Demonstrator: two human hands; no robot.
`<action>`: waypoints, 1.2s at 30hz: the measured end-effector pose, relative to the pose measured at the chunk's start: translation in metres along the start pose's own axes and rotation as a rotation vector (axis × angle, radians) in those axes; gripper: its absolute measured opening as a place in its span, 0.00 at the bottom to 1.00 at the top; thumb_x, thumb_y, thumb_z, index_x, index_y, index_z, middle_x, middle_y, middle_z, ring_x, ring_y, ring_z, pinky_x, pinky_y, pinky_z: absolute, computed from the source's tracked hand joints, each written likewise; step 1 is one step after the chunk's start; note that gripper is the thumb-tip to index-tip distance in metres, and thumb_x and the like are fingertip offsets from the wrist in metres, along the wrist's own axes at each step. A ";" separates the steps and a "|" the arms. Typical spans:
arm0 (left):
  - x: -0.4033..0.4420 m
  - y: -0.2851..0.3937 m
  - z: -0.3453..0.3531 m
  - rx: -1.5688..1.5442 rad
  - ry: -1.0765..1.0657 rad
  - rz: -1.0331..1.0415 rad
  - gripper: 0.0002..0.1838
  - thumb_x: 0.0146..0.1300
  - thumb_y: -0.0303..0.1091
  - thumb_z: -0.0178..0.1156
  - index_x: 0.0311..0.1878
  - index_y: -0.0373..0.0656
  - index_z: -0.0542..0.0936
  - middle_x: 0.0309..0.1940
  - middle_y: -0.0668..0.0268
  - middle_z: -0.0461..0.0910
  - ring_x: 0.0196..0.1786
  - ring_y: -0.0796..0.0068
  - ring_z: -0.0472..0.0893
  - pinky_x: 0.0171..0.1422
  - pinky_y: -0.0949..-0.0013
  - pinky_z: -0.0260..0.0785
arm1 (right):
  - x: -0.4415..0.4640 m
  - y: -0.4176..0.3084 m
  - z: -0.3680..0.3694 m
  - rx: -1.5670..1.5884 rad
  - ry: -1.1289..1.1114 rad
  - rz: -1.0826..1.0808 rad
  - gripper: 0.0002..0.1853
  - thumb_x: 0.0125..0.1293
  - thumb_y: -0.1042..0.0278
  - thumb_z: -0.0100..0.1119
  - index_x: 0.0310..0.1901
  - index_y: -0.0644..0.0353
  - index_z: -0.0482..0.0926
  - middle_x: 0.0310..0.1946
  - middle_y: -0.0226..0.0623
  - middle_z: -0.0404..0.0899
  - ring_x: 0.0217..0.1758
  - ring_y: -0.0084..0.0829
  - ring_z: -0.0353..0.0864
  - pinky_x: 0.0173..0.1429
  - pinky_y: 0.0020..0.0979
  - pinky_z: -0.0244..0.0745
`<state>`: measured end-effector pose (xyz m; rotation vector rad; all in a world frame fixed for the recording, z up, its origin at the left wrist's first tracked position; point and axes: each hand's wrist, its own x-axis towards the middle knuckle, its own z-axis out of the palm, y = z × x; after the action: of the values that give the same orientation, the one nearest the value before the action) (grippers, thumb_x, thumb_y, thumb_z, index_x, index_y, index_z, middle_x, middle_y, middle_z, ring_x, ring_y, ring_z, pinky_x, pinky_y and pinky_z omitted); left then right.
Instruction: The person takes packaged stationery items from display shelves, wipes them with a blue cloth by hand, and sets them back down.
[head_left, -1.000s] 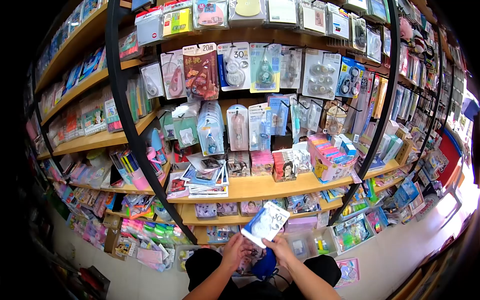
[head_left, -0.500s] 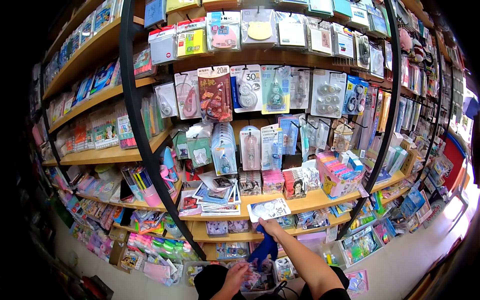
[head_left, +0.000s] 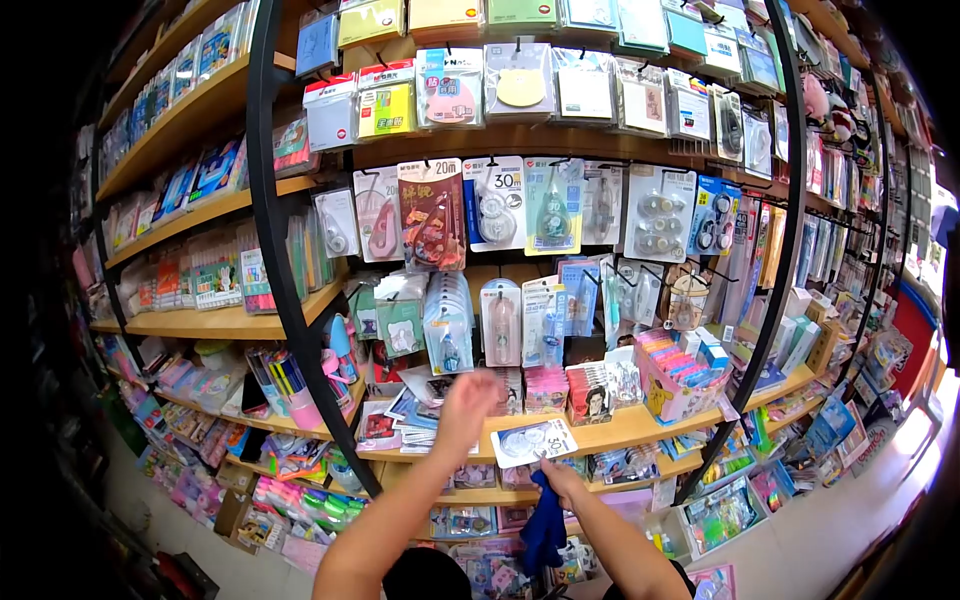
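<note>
My right hand (head_left: 562, 480) is closed on a dark blue cloth (head_left: 543, 525), which hangs below it, and is at the lower edge of a white and blue blister card (head_left: 533, 443) marked 30m. That card lies tilted at the front edge of the wooden shelf (head_left: 610, 428). My left hand (head_left: 474, 395) is raised over the shelf, smeared by motion, in front of small packs and near a stack of cards (head_left: 415, 425). Whether it holds anything cannot be made out. Above hang a blue blister pack (head_left: 448, 335) and a pink one (head_left: 501, 325).
Correction tape cards (head_left: 494, 205) hang in a row on hooks, with note pads (head_left: 450, 90) above. A pink box (head_left: 672, 385) stands at the shelf's right. Black uprights (head_left: 275, 230) frame the shelves, and bins (head_left: 715, 515) sit on the floor.
My left hand has risen from low near my lap to the shelf. My right hand has let the card down onto the shelf edge and lifted the blue cloth. The view has tilted up.
</note>
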<state>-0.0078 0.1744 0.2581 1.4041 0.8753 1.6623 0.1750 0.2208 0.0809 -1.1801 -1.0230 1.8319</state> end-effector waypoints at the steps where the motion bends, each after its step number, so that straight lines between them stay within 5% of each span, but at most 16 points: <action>1: 0.022 0.019 0.007 -0.077 -0.022 0.065 0.11 0.63 0.29 0.54 0.48 0.40 0.70 0.42 0.64 0.77 0.46 0.73 0.77 0.51 0.69 0.72 | -0.004 0.008 -0.010 0.023 -0.011 0.038 0.15 0.66 0.54 0.54 0.35 0.60 0.74 0.21 0.32 0.75 0.19 0.23 0.71 0.22 0.23 0.69; 5: 0.102 0.071 0.035 -0.313 0.085 0.086 0.15 0.63 0.29 0.54 0.50 0.34 0.67 0.50 0.55 0.71 0.55 0.65 0.73 0.63 0.64 0.65 | -0.037 0.024 -0.039 0.088 -0.057 0.138 0.15 0.66 0.55 0.53 0.39 0.60 0.75 0.27 0.34 0.75 0.22 0.23 0.71 0.27 0.23 0.70; 10: 0.189 0.065 0.040 -0.549 0.177 -0.094 0.32 0.63 0.33 0.54 0.63 0.27 0.52 0.66 0.42 0.47 0.70 0.51 0.52 0.73 0.59 0.47 | -0.129 -0.049 -0.068 0.659 -0.218 -0.348 0.19 0.64 0.53 0.55 0.47 0.59 0.71 0.37 0.36 0.77 0.40 0.28 0.77 0.44 0.32 0.75; 13: 0.216 0.054 0.039 -0.670 0.222 -0.153 0.40 0.63 0.36 0.55 0.67 0.28 0.42 0.69 0.42 0.33 0.73 0.50 0.41 0.75 0.56 0.39 | -0.135 0.018 -0.103 0.367 -0.074 -0.247 0.28 0.64 0.54 0.56 0.61 0.60 0.61 0.51 0.38 0.72 0.52 0.35 0.73 0.57 0.37 0.70; 14: 0.223 0.051 0.040 -0.714 0.227 -0.169 0.42 0.63 0.37 0.55 0.68 0.29 0.39 0.70 0.43 0.29 0.73 0.49 0.38 0.75 0.56 0.37 | -0.162 0.018 -0.084 -0.017 0.048 -0.276 0.28 0.59 0.48 0.60 0.55 0.56 0.67 0.44 0.35 0.76 0.48 0.32 0.76 0.56 0.37 0.69; 15: 0.230 0.046 0.040 -0.720 0.243 -0.170 0.42 0.62 0.38 0.56 0.69 0.32 0.41 0.70 0.42 0.32 0.73 0.50 0.40 0.75 0.55 0.38 | -0.169 0.013 -0.075 -0.327 0.259 0.290 0.29 0.64 0.63 0.57 0.63 0.62 0.58 0.57 0.38 0.68 0.59 0.35 0.68 0.63 0.36 0.63; 16: 0.230 0.046 0.042 -0.741 0.237 -0.165 0.39 0.62 0.38 0.57 0.67 0.33 0.46 0.69 0.44 0.39 0.72 0.51 0.44 0.74 0.55 0.41 | -0.170 0.037 -0.074 -0.220 0.252 0.350 0.28 0.65 0.62 0.56 0.62 0.62 0.59 0.55 0.38 0.69 0.58 0.35 0.69 0.62 0.36 0.64; 21: 0.218 0.042 0.043 -0.716 0.336 -0.126 0.23 0.59 0.39 0.62 0.54 0.41 0.68 0.54 0.58 0.69 0.59 0.62 0.66 0.63 0.60 0.61 | -0.169 0.094 -0.087 0.541 0.051 0.159 0.24 0.65 0.60 0.54 0.59 0.62 0.64 0.50 0.38 0.73 0.52 0.33 0.73 0.55 0.33 0.68; 24: 0.213 0.046 0.042 -0.870 0.304 -0.058 0.17 0.57 0.40 0.63 0.46 0.44 0.73 0.43 0.66 0.74 0.48 0.67 0.72 0.54 0.64 0.66 | -0.173 0.081 -0.098 0.724 0.050 0.119 0.23 0.66 0.58 0.53 0.57 0.62 0.67 0.46 0.38 0.76 0.49 0.31 0.75 0.52 0.32 0.71; 31: 0.210 0.049 0.040 -1.034 0.323 -0.037 0.17 0.58 0.36 0.62 0.48 0.45 0.73 0.47 0.67 0.75 0.51 0.69 0.73 0.54 0.64 0.66 | -0.171 0.099 -0.122 0.800 0.019 0.075 0.23 0.67 0.49 0.48 0.53 0.61 0.71 0.45 0.36 0.78 0.46 0.31 0.78 0.50 0.31 0.76; 36: 0.190 0.061 0.061 -1.081 0.252 -0.045 0.18 0.56 0.33 0.63 0.49 0.43 0.72 0.48 0.66 0.75 0.52 0.69 0.74 0.55 0.64 0.66 | -0.176 0.112 -0.105 0.771 0.020 0.155 0.19 0.67 0.54 0.51 0.50 0.60 0.72 0.43 0.34 0.78 0.46 0.28 0.77 0.49 0.28 0.75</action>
<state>0.0273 0.3162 0.4070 0.4303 0.0358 1.8413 0.3140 0.0437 0.0177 -0.8015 -0.1518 2.0433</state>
